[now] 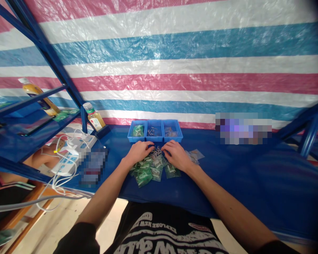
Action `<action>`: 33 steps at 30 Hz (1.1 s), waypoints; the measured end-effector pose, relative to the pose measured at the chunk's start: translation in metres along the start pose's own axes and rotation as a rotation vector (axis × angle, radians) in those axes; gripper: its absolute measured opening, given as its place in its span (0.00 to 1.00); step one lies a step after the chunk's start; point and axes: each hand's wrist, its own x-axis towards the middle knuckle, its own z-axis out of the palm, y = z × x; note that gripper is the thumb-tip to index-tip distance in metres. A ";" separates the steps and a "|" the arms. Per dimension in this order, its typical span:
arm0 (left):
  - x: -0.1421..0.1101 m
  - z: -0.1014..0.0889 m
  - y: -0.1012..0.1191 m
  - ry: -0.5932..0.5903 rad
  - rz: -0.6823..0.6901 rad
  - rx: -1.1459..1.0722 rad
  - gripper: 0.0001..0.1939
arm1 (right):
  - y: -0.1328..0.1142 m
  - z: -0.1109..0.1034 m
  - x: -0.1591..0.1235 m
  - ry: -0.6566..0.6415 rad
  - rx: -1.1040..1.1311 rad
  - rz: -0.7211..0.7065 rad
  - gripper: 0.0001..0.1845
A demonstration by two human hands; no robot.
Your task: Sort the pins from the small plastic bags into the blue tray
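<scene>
A small heap of loose metal screws point(157, 151) lies on the blue table between my two hands, just in front of a blue three-compartment tray point(155, 140). My left hand point(140, 152) rests at the heap's left side, fingers loosely curved and apart, fingertips at the screws. From the right, my right hand point(177, 155) cups the heap with bent, parted fingers. Nearer my body are green-tinted plastic bags point(143, 173) and clear bags point(157, 168) with screws or pegs inside. Another small bag point(172, 171) lies under my right wrist.
The tray holds green bags point(138, 130), loose screws point(153, 132) and clear bags point(170, 132). More flat bags point(195, 155) lie to the right. A power strip point(72, 155) with white cables, a drink bottle point(94, 117) and blue metal frames stand left. Another person's arm point(42, 157) shows beyond.
</scene>
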 end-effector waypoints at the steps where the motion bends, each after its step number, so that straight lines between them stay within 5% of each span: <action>1: 0.000 0.000 0.000 -0.013 0.000 0.001 0.18 | 0.000 -0.001 0.000 0.004 -0.001 0.003 0.10; 33: 0.000 -0.001 -0.003 -0.074 0.066 0.013 0.16 | 0.000 -0.002 0.000 -0.007 -0.018 0.005 0.10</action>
